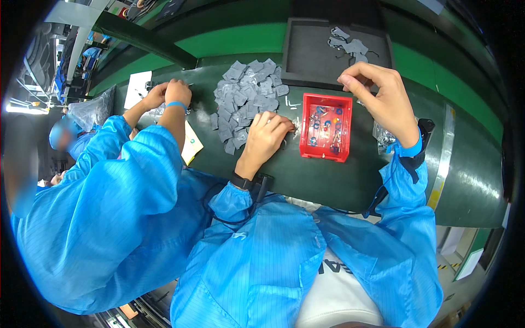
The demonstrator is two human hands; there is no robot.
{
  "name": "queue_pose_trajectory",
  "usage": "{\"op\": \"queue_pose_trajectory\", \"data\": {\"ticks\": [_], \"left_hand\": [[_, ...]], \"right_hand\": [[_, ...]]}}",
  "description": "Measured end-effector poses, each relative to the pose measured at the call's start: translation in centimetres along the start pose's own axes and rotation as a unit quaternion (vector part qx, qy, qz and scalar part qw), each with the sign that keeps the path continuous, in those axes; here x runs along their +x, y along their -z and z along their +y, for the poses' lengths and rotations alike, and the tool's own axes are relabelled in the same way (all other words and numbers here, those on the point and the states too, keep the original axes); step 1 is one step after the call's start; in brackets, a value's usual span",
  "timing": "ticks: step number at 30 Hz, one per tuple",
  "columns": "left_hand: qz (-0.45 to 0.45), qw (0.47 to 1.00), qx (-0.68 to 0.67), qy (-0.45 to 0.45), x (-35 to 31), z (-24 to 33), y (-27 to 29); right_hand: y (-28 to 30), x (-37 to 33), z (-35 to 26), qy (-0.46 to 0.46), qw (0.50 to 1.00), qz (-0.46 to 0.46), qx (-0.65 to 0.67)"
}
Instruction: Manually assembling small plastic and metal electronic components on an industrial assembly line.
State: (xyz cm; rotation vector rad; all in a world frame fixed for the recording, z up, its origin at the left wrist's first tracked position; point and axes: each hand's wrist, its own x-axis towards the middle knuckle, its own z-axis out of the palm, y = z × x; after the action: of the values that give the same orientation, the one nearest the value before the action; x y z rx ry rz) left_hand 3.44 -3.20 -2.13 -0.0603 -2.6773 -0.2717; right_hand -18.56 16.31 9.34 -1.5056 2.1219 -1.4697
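Note:
My left hand [265, 136] rests low over the green table, fingers bent together beside some small whitish bits [296, 127]; what its fingertips hold, if anything, is hidden. A heap of flat grey plastic pieces [246, 98] lies just beyond it. My right hand [384, 98] is raised by the near edge of a black tray [306, 60], thumb and forefinger brought together in a pinch; anything between them is too small to name. Between my hands stands a red bin [325, 154] with small metal, blue and orange parts inside.
Several grey pieces with black cords [355, 46] lie in the tray. Clear plastic bags [383, 136] sit beside my right wrist. At left, a co-worker's hands [169, 95] work near a yellow-edged paper [191, 143]. A dark green post [145, 41] crosses the back left.

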Motion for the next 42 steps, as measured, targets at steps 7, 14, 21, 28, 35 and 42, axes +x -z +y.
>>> {"op": "queue_pose_trajectory", "data": {"ticks": [7,14,21,28,35,42], "left_hand": [[0.115,0.951,-0.174,0.228,1.1,-0.6,1.0],[0.136,0.761,-0.495,0.397,0.8,-1.2,0.6],[0.168,0.789,-0.440,0.394,1.4,-1.3,2.0],[0.159,0.742,-0.521,0.391,4.8,3.3,6.6],[0.146,0.774,-0.518,0.334,6.6,5.3,8.9],[0.157,0.765,-0.525,0.338,6.7,5.3,9.2]], "right_hand": [[0.8,-0.2,0.5,0.007,0.999,0.029,0.018],[0.7,0.0,0.7,-0.014,1.000,-0.001,0.010],[0.4,0.0,0.9,-0.015,0.999,0.000,0.032],[-3.0,-0.2,-1.6,0.079,0.994,-0.036,0.072],[-3.8,-0.2,-1.8,0.088,0.983,-0.112,0.119],[-5.0,-0.2,-2.4,0.015,0.969,-0.131,0.208]]}}
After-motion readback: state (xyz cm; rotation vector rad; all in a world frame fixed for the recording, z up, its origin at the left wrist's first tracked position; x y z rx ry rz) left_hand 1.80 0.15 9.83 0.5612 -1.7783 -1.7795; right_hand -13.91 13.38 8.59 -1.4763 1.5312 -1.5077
